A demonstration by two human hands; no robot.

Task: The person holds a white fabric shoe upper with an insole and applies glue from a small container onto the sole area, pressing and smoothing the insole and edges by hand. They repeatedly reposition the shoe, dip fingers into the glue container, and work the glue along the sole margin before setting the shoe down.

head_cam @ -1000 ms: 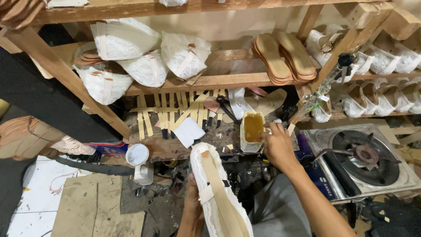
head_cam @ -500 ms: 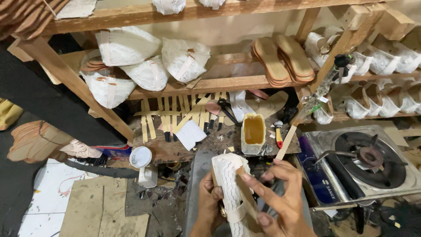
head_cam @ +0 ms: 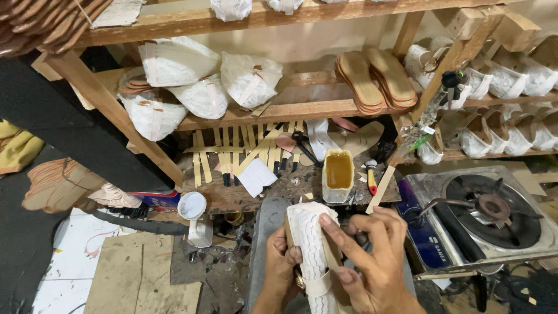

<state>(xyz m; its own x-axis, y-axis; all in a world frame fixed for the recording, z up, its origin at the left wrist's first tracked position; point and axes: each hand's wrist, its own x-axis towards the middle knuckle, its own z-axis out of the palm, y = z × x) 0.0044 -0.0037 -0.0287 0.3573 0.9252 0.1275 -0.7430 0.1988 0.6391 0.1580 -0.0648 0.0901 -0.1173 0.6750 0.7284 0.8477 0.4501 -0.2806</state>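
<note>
Shoe upper (head_cam: 310,247) of white lace, stretched over a last, is held low in the middle of the view, toe end pointing up and away from the person, above the near edge of the workbench (head_cam: 232,195). It is gripped from the left by the left hand (head_cam: 281,264), whose fingers are curled round its side, thumb against the lace. The right hand (head_cam: 372,261) is closed on it from the right, the forefinger laid across the top of the lace and the other fingers bent round the tan strap and sole edge beneath. Just beyond the upper, on the workbench, a rectangular tin of amber glue (head_cam: 338,172) stands open, and a wooden stick (head_cam: 381,189) leans beside it, near a small red-handled tool (head_cam: 371,183). A white paper slip (head_cam: 257,176) lies to the left among tan strips (head_cam: 232,152) fanned out on the workbench, and a white round lid (head_cam: 192,204) sits at the front left edge. On the shelf (head_cam: 279,110) above, bundled white lace uppers (head_cam: 203,87) are stacked at the left and tan soles (head_cam: 378,78) at the right. A gas stove (head_cam: 488,212) stands to the right of the hands.
</note>
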